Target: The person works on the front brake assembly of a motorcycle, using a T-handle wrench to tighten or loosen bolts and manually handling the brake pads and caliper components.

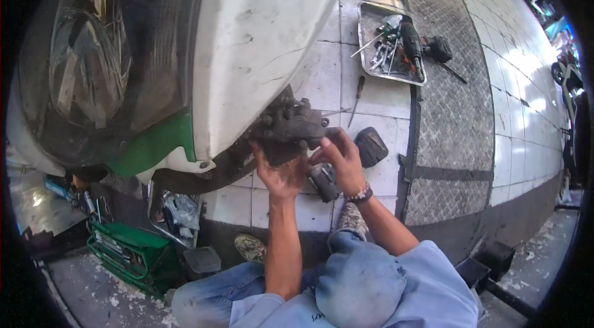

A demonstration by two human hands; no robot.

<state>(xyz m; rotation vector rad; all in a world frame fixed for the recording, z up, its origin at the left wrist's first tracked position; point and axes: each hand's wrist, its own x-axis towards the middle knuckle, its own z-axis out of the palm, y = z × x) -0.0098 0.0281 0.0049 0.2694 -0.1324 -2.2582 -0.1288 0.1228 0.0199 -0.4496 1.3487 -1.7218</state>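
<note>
My left hand [279,173] cups the underside of a dark, grimy metal assembly [289,124], which looks like a brake caliper, below the white body panel [253,31] of a motor scooter. My right hand [340,161] grips the assembly's right end, thumb and fingers bent round it. Whether the assembly is attached is unclear, as its upper left part is hidden behind the panel. On the tiles beneath lie a dark cylindrical object [323,183] and a black block [370,145], close to my right hand. A long thin screwdriver [356,99] lies farther back.
A metal tray [365,56] of tools sits at the back right, with black power drills [436,49] beside it on a chequer-plate strip [451,142]. At the lower left are a green toolbox [124,247] and a plastic container [201,260]. Motorbikes [566,74] line the far right.
</note>
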